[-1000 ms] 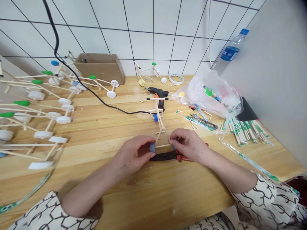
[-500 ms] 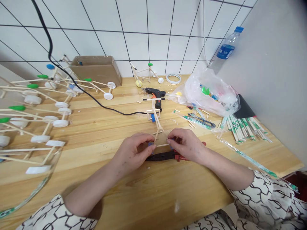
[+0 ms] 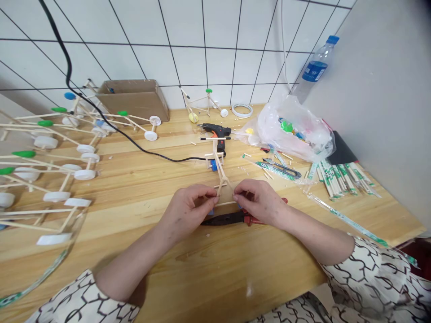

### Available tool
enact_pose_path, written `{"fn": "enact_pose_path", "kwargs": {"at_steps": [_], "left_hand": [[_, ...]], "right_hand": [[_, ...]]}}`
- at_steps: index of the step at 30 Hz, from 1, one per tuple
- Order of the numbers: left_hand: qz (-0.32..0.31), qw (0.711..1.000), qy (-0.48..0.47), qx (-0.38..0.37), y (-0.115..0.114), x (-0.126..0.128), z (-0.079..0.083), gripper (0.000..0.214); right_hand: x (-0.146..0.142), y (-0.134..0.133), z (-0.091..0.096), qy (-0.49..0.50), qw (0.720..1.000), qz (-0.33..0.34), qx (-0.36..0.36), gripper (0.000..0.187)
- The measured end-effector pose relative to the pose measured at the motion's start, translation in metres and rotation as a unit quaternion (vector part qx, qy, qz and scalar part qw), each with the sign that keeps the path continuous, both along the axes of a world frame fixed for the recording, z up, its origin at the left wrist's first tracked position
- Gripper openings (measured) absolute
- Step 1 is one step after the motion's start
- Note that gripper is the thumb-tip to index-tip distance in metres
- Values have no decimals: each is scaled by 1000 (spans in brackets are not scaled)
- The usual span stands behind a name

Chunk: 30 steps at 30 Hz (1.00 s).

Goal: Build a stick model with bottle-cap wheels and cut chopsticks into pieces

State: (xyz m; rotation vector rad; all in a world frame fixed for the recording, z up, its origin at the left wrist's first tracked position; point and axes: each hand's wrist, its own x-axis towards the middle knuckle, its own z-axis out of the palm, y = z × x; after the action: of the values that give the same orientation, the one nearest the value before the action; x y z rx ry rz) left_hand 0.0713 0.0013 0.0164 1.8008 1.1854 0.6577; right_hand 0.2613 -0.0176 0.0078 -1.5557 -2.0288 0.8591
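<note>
My left hand and my right hand pinch the lower end of a small frame of glued wooden sticks from either side. A crossbar of that frame runs between my fingers. Bits of a blue part show under my left fingers, and another blue bit shows under my right, mostly hidden. Just below both hands lie pliers with red handles and a black head, which my right hand nearly covers.
A black glue gun lies beyond the frame, with a black cable crossing the wooden table. Finished stick models with white wheels stand at left. A plastic bag, thread snips and wrapped chopsticks lie at right.
My hands have closed in on the frame's base, and the blue parts are now mostly covered by my fingers. The whole view has shifted slightly as my head moved.
</note>
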Motion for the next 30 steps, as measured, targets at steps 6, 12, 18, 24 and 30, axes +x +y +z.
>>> {"fn": "enact_pose_path", "kwargs": {"at_steps": [6, 12, 18, 24, 30], "left_hand": [[7, 1000, -15, -14, 1, 1, 1, 14], [13, 999, -23, -25, -1, 0, -3, 15], [0, 1000, -20, -3, -1, -1, -4, 16], [-9, 1000, -15, 12, 1, -2, -6, 17], [-13, 999, -18, 27, 1, -2, -7, 16]], "right_hand": [[-1, 0, 0, 6, 1000, -3, -6, 14], [-3, 1, 7, -1, 1000, -5, -17, 12], [4, 1, 19, 22, 992, 28, -117, 10], [10, 1, 17, 12, 992, 51, -119, 20], [10, 1, 16, 22, 991, 60, -116, 17]]}}
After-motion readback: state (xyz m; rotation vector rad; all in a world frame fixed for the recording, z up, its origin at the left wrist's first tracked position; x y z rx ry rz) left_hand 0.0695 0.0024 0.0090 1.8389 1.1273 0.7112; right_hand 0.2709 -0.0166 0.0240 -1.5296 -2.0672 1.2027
